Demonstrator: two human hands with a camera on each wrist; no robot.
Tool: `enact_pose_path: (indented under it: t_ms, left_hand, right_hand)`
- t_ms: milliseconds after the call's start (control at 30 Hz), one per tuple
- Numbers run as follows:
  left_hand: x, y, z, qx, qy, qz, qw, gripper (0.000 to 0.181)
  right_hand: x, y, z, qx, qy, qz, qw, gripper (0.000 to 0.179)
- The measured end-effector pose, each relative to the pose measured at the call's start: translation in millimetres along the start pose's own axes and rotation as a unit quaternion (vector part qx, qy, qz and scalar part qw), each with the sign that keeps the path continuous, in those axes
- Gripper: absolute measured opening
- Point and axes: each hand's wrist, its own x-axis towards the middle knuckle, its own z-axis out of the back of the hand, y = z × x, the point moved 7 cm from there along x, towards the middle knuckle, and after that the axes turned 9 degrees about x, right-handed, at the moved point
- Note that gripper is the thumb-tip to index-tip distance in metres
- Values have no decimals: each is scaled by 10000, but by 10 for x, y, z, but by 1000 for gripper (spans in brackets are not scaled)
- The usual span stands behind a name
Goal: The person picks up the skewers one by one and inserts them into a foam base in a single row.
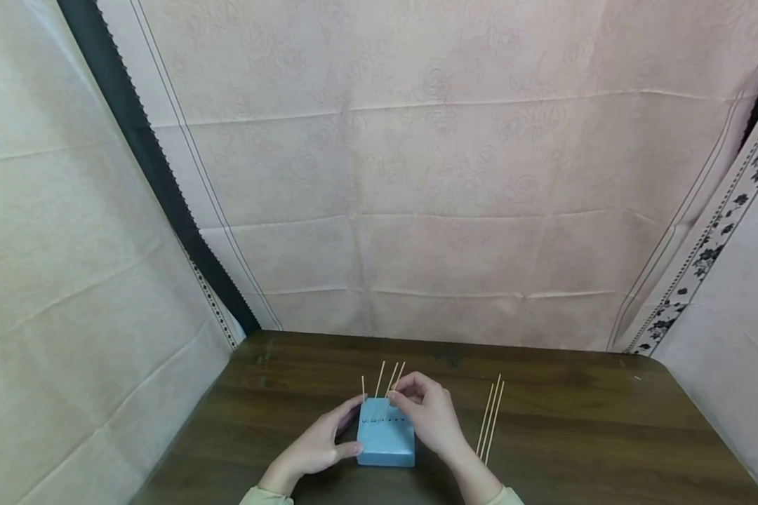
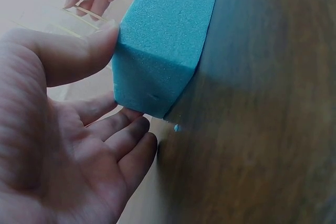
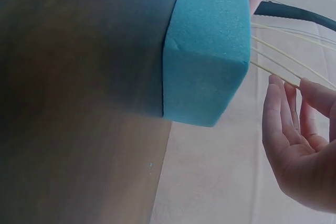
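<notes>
Pale cloth (image 1: 455, 175) behind a brown table (image 1: 562, 421); 2 hands at a blue block (image 1: 386, 445).
Near the table's front, the block sits between the hands, a row of dark marks (image 1: 384, 421) on its top and 4 sticks (image 1: 380, 379) rising from its far side. Left hand (image 1: 321, 438) grips its left end, thumb and fingers closed on it; right hand (image 1: 432, 414) pinches the rightmost stick of the 4 between thumb and finger. To the right, 3 loose sticks (image 1: 490, 421) lie near the right forearm; a blue crumb (image 2: 177, 128) lies just beside the block.
</notes>
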Motion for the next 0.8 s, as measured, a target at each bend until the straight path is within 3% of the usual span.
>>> enact_pose_path:
  t_ms: [800]
  left_hand:
    - [-11,-23,8,9,-26,60,10000,82]
  right_hand:
    - [0,-38,-6,4,62,-116,9999,16]
